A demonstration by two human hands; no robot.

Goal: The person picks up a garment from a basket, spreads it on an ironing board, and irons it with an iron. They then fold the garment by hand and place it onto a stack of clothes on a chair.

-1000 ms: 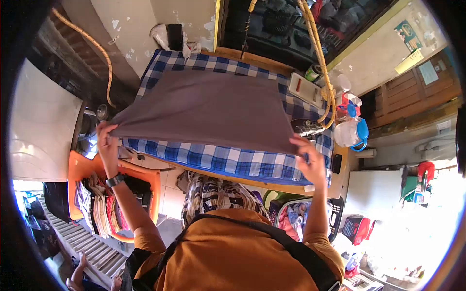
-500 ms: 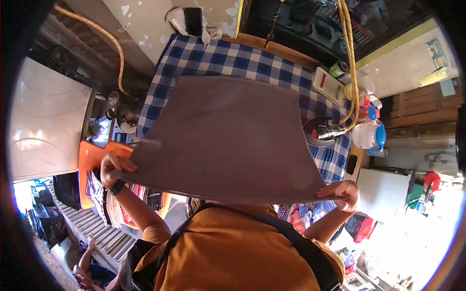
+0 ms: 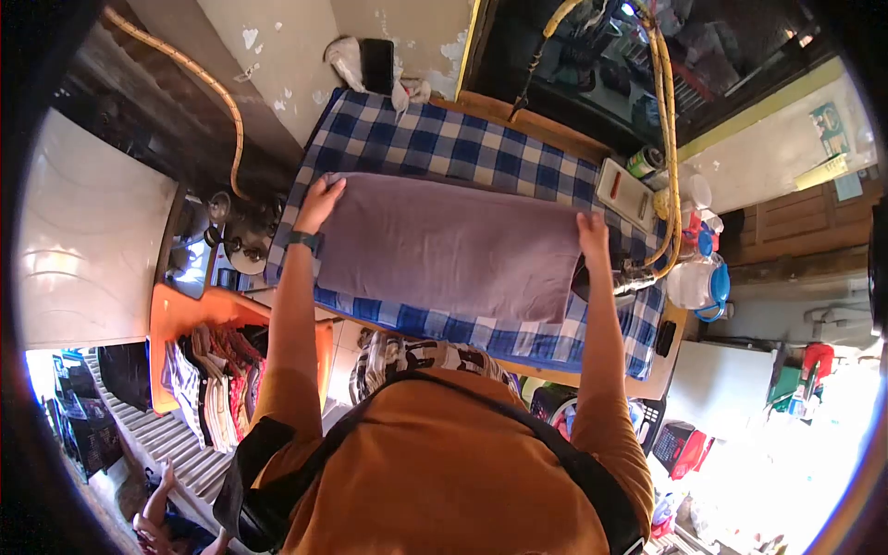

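A grey-purple cloth (image 3: 444, 245), its exact kind not clear, lies folded over into a long rectangle on the blue-and-white checked cover (image 3: 462, 139) of the table. At its far left corner, my left hand (image 3: 319, 205) grips the edge between thumb and fingers, a dark watch on the wrist. The far right corner is pinched by my right hand (image 3: 593, 236), with some fingertips hidden. Just right of that hand an iron (image 3: 634, 276) with a yellow-wrapped cord sits on the cover, partly behind my forearm.
An orange plastic chair (image 3: 166, 319) at the left holds a stack of folded clothes (image 3: 217, 370). A white tray (image 3: 624, 192), a green can (image 3: 645, 162) and a blue-lidded jar (image 3: 698, 282) stand at the right. A phone (image 3: 376, 65) lies at the back. Another person (image 3: 162, 518) is partly visible lower left.
Both hands have moved from the near edge to the far side of the table, carrying the cloth's near edge over. The raised, spread cloth now lies folded on the cover.
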